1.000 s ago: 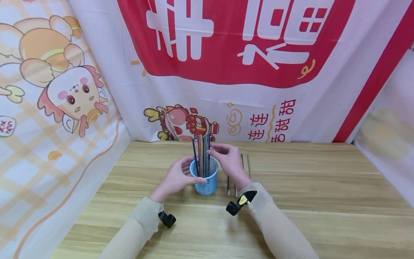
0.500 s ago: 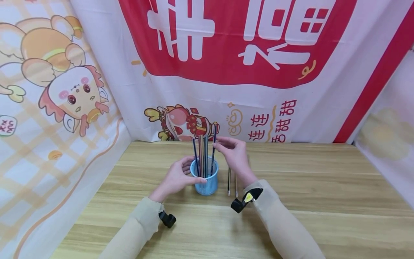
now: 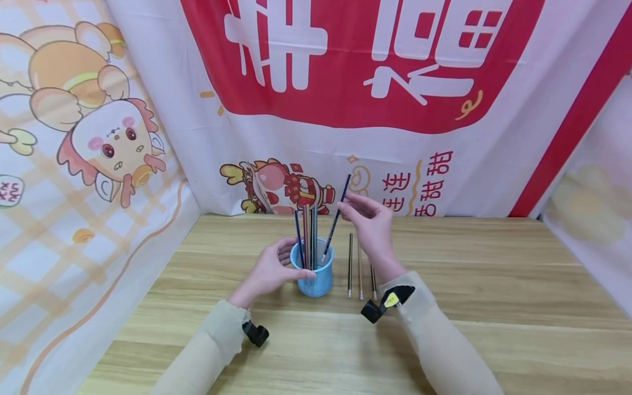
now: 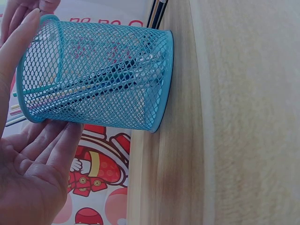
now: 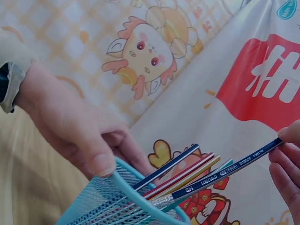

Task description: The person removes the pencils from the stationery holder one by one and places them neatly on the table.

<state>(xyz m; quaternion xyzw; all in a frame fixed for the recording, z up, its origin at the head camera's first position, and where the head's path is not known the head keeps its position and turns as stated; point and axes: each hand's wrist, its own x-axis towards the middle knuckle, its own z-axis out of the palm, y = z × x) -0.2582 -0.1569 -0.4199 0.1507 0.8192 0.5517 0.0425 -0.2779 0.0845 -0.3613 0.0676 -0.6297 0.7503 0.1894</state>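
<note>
A blue mesh pencil holder [image 3: 316,285] stands upright on the table with several pencils [image 3: 307,236] in it. My left hand [image 3: 266,271] holds it from the left, thumb at the front rim and fingers behind. With thumb and fingertips my right hand [image 3: 371,225] pinches a dark blue pencil [image 3: 337,222] near its upper end. That pencil leans to the right, its silver-ferruled lower end at the holder's mouth. White lettering runs along the pencil [image 5: 225,173] in the right wrist view. Through the mesh [image 4: 98,70], the left wrist view shows the other pencils leaning inside.
To the right of the holder, three pencils lie side by side on the wooden table: a dark one [image 3: 350,269], a light brown one [image 3: 361,277] and another dark one [image 3: 373,285], partly under my right wrist. Printed cloth [image 3: 345,142] hangs behind the table.
My right hand has moved up and to the right, drawing the dark blue pencil partly up out of the group and tilting it. The left hand and holder stay in place.
</note>
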